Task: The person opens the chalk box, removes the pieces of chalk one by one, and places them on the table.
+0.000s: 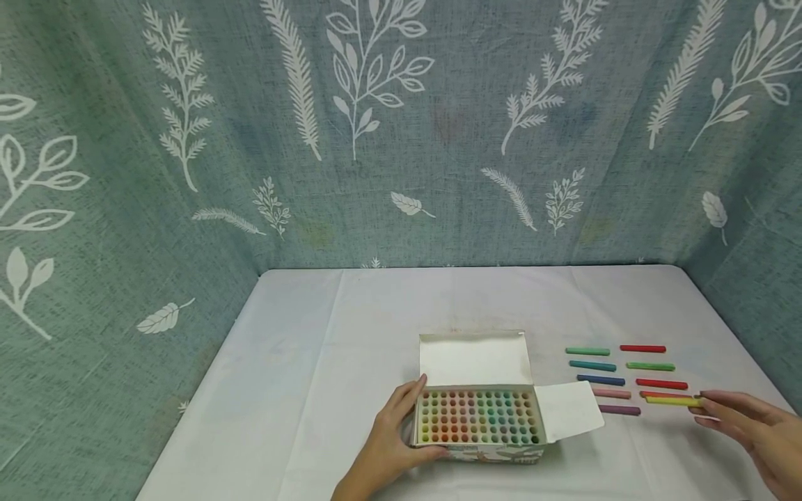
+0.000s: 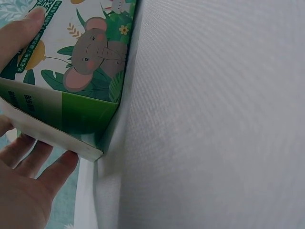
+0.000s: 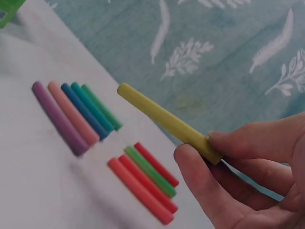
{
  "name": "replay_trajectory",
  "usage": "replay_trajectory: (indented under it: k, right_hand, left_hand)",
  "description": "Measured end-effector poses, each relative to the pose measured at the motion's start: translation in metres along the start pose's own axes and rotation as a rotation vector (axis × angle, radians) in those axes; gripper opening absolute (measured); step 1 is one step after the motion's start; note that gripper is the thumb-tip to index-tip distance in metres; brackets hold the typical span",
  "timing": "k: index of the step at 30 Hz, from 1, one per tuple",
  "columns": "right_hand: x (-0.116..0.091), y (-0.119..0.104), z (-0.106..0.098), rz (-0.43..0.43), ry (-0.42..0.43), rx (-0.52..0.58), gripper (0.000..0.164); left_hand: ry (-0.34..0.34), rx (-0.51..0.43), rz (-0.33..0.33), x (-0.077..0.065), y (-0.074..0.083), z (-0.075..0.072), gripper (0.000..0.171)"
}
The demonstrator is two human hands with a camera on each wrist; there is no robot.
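A yellow chalk stick (image 3: 162, 114) is pinched between the thumb and fingers of my right hand (image 1: 755, 424), raised over the table's right side. My left hand (image 1: 391, 438) grips the left end of an open chalk box (image 1: 479, 454), its thumb on the front panel and its fingers at the side. Round chalk ends in many colours fill the box in rows. In the left wrist view, the printed front with an elephant (image 2: 90, 52) shows under the thumb. Near the right hand, an orange-red chalk (image 1: 664, 394) lies partly behind the yellow one in the head view.
The box's white lid (image 1: 476, 358) stands raised at the back, and a side flap (image 1: 570, 412) sticks out rightward. Two columns of chalk lie right of it, including a purple chalk (image 1: 620, 410) and a blue chalk (image 1: 601, 380). A patterned curtain (image 1: 451, 209) hangs behind the white table (image 1: 351, 320).
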State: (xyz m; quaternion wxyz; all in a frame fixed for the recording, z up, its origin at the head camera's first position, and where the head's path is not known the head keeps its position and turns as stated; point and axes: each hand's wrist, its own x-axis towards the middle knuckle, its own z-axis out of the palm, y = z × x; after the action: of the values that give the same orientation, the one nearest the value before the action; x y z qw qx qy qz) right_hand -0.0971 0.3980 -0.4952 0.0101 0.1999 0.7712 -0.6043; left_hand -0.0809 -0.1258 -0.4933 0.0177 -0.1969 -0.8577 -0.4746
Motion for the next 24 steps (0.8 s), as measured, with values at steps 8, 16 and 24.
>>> replay_trajectory:
  k: [8, 16, 24]
  right_hand:
    - [0.016, 0.013, -0.005, 0.222, -0.013, 0.130, 0.015]
    - [0.023, 0.031, 0.001, 0.246, 0.040, -0.064, 0.054]
    - [0.023, 0.027, 0.002, 0.252, 0.043, -0.232, 0.056]
  left_hand:
    - [0.003, -0.017, -0.011, 0.000, -0.001, 0.002, 0.102]
    - [0.000, -0.006, 0.015, -0.001, 0.000, 0.000, 0.102]
    - [-0.005, 0.051, 0.021, -0.003, 0.001, -0.001, 0.104]
